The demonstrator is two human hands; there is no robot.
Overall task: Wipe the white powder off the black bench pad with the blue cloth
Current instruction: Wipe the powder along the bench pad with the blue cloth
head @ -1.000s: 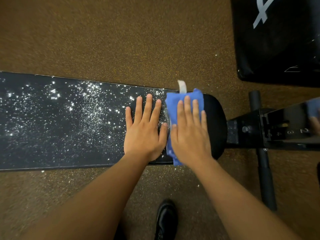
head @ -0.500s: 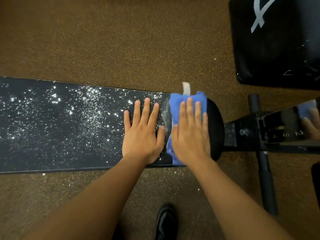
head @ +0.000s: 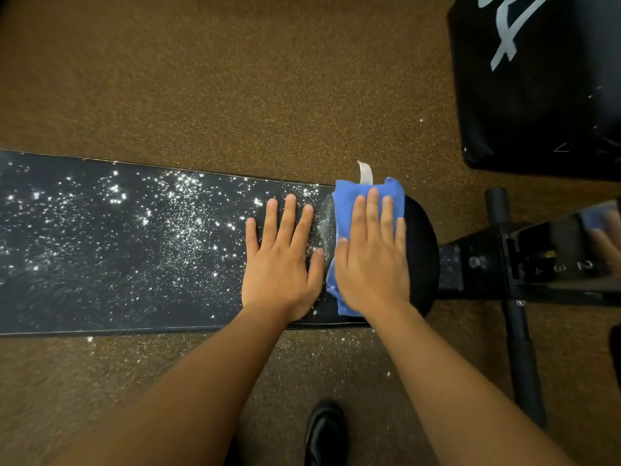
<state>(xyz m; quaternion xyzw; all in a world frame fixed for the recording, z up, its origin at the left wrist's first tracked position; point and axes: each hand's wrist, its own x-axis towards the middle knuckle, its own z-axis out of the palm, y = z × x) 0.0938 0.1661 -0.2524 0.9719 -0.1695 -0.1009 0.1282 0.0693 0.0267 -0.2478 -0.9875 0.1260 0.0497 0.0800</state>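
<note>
A: Item one, the black bench pad (head: pixel 117 250)?
B: It ran across the view over brown carpet (head: pixel 235 79), its rounded end at the right. White powder (head: pixel 174 210) was scattered over most of its length, thickest toward the middle, with stray specks on the carpet just off the pad's near edge.

A: Item two, the blue cloth (head: pixel 347 203)?
B: It lay flat on the pad's rounded end, a white tag (head: pixel 365 172) poking out past the pad's far edge.

A: Hands?
B: The right hand (head: pixel 371 260) pressed down on the cloth, fingers straight and close together, covering most of it. The left hand (head: pixel 280 260) lay flat on the bare pad just beside the cloth, fingers straight and slightly spread, the thumb near the cloth's edge. Neither gripped anything.

A: Remaining entries?
B: A black metal frame (head: pixel 524 264) joined the pad's rounded end, crossed by a black bar (head: pixel 514 331). A large black cushion (head: pixel 537 82) with a pale mark sat beyond the pad's rounded end. A black shoe (head: pixel 324 432) stood on the carpet, on the pad's near side.
</note>
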